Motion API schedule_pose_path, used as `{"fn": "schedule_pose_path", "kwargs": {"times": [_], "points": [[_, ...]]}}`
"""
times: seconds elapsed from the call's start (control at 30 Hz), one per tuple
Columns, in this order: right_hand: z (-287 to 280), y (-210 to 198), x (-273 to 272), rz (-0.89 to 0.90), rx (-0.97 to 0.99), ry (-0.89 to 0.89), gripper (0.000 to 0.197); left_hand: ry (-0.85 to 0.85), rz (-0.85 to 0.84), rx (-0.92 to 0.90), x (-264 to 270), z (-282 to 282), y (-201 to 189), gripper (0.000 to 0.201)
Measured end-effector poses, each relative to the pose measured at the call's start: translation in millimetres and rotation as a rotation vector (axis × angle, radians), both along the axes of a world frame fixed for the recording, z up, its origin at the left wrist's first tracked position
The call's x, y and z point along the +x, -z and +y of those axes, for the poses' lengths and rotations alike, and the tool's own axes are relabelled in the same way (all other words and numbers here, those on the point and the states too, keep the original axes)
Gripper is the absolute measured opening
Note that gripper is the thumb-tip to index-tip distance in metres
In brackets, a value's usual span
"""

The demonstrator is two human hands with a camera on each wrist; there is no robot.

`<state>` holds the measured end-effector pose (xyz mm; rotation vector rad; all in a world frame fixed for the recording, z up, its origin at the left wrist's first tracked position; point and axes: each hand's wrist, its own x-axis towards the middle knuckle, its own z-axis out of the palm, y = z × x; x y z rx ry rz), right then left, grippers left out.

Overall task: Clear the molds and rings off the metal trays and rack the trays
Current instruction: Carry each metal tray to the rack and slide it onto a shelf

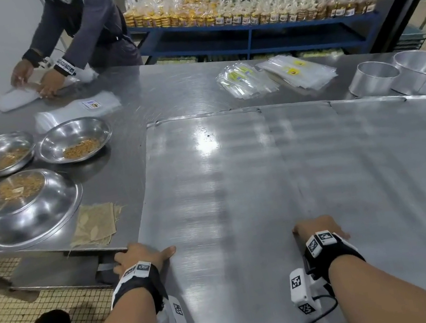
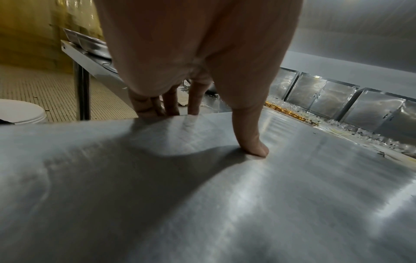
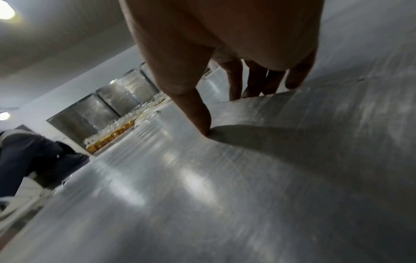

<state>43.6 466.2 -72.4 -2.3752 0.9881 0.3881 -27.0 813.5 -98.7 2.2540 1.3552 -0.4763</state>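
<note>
— Fingers first: what have they got?

— On my left hand [image 1: 137, 257] the fingers [image 2: 146, 106] curl over the left edge of the metal tray [image 1: 252, 182], thumb pressed flat on top. My right hand [image 1: 319, 229] grips it the same way, thumb on top and fingers [image 3: 234, 83] wrapped over an edge.

— How does the tray look?

— Flat, brushed and bare, streaked with glare, its near end overhanging the near edge of the worktop [image 1: 118, 115]. More trays [image 1: 404, 156] lie just beside it on the right.

— And the rings?

— Two round metal rings [image 1: 401, 74] stand at the worktop's right edge, touching each other.
</note>
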Motion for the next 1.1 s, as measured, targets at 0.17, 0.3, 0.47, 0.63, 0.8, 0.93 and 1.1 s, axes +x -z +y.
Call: {"fn": "schedule_pose_path", "kwargs": {"times": [0.17, 0.3, 0.47, 0.63, 0.8, 0.93, 1.1], "points": [[12.8, -18.2, -4.3, 0.031, -0.031, 0.106, 0.053, -0.074, -0.139, -0.149, -3.8, -3.8, 0.8, 0.100], [5.2, -10.4, 4.1, 0.041, 0.016, 0.098, 0.068, -0.109, -0.164, -0.167, -5.0, -8.9, -6.1, 0.099], [1.2, -3.3, 12.8, 0.043, 0.016, 0.080, 0.073, -0.141, -0.108, -0.149, 2.8, -12.0, -20.6, 0.091], [4.4, -4.3, 17.1, 0.083, -0.096, 0.009, 0.049, -0.156, -0.104, -0.096, 8.6, -15.4, -27.1, 0.049], [4.9, -7.6, 20.4, 0.082, -0.094, 0.037, 0.048, -0.183, -0.099, -0.029, 9.4, -14.4, -26.1, 0.041], [-3.1, -5.3, 25.8, 0.094, -0.040, 0.041, 0.059, -0.235, -0.099, -0.042, 8.4, -15.3, -31.5, 0.036], [-4.2, 0.0, 27.2, 0.096, -0.034, 0.026, 0.060, -0.200, -0.092, -0.048, 9.5, -16.2, -21.1, 0.046]]}}
